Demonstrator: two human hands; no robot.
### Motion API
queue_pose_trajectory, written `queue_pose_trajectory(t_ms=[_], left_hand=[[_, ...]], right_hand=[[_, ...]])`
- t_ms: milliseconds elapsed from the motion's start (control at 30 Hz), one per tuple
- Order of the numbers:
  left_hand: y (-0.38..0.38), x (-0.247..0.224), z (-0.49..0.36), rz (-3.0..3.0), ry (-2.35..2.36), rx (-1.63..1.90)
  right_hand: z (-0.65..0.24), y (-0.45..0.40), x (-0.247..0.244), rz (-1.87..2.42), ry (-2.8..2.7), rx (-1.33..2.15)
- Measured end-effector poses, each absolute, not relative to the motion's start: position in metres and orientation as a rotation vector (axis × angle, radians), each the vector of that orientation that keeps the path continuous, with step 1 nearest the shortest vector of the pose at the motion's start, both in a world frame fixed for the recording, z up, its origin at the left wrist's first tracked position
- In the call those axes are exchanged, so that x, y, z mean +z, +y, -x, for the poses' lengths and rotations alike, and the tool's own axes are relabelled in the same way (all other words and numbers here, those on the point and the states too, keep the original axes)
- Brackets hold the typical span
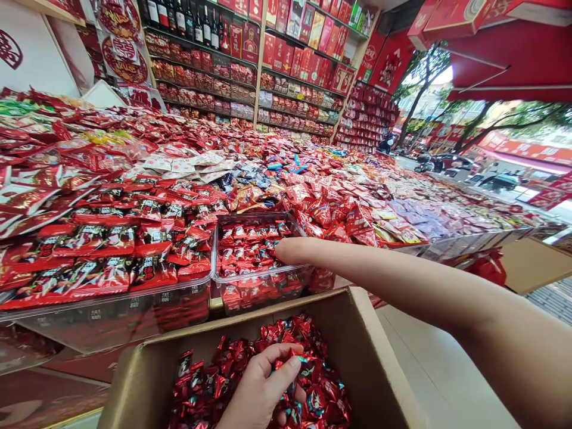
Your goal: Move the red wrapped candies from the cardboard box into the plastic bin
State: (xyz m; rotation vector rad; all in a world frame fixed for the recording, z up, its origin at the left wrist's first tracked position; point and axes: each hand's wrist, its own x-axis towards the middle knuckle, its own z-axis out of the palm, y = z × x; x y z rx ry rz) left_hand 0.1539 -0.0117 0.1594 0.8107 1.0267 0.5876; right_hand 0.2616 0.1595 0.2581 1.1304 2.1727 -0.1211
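In the head view, a cardboard box (370, 333) holds a heap of red, shiny wrapped candies (313, 393) with some teal on the wrappers. My left hand (272, 381) is down in this box, its thumb and fingers closed on a few of the candies. Beyond the box is a clear plastic bin (259, 275) with rows of small red wrapped candies (241, 250). My right arm reaches across from the right, and my right hand (290, 250) is over the bin's right side. Its fingers are hidden; a red and blue candy lies right beside it.
Red and black candy packets (107, 244) fill a clear bin at the left. Red triangular packets (330, 214) lie right of the middle bin. Packaged sweets cover the long display behind, below shelves (205, 56) of bottles and boxes. Tiled floor (420, 357) shows at the right.
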Motion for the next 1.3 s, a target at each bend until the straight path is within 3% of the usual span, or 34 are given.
queue_pose_trajectory(t_ms=[167, 267, 800, 1300], left_hand=[[-0.009, 0.160, -0.152, -0.725, 1.015, 0.685], [-0.007, 0.160, -0.151, -0.668, 1.034, 0.708], [-0.004, 0.158, -0.150, -0.768, 1.054, 0.594], [-0.004, 0.154, -0.152, -0.802, 1.060, 0.575]], right_hand=[[-0.267, 0.151, 0.281, -1.196, 2.188, -0.019], [-0.272, 0.149, 0.289, -1.230, 2.209, -0.142], [-0.262, 0.173, 0.248, -1.042, 2.083, -0.263], [-0.261, 0.171, 0.246, -1.241, 2.245, 0.002]])
